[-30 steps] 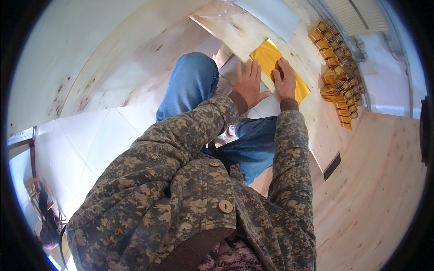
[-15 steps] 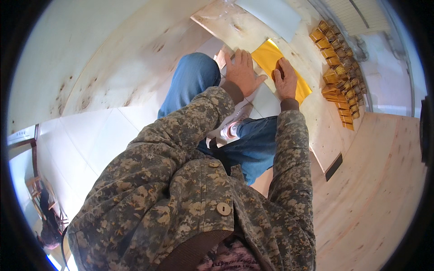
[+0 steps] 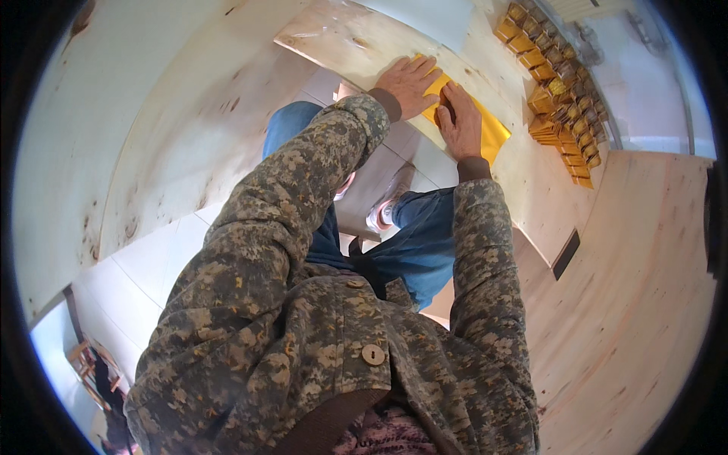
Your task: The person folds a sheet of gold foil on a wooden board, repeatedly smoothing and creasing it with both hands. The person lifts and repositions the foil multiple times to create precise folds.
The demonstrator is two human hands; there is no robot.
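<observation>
A glossy yellow sheet (image 3: 493,138), perhaps paper or film, lies slantwise on the pale wooden board (image 3: 334,34) in front of me. My left hand (image 3: 409,85) rests flat over the sheet's far left end, fingers spread. On the middle of the sheet lies my right hand (image 3: 461,125), its fingers close together and stretched forward, the thumb apart. Neither hand grips anything that I can see. Both palms, and the parts of the sheet beneath them, are hidden.
Several folded yellow-orange packets (image 3: 557,95) stand in a curved row at the far right. A white sheet (image 3: 428,17) lies at the back. A dark block (image 3: 566,254) sits at the board's near right edge. Plywood panels (image 3: 152,114) rise at the left.
My left hand has moved forward from the board's near edge onto the yellow sheet. My right hand has shifted slightly left and its fingers have straightened. The whole view has shifted a little.
</observation>
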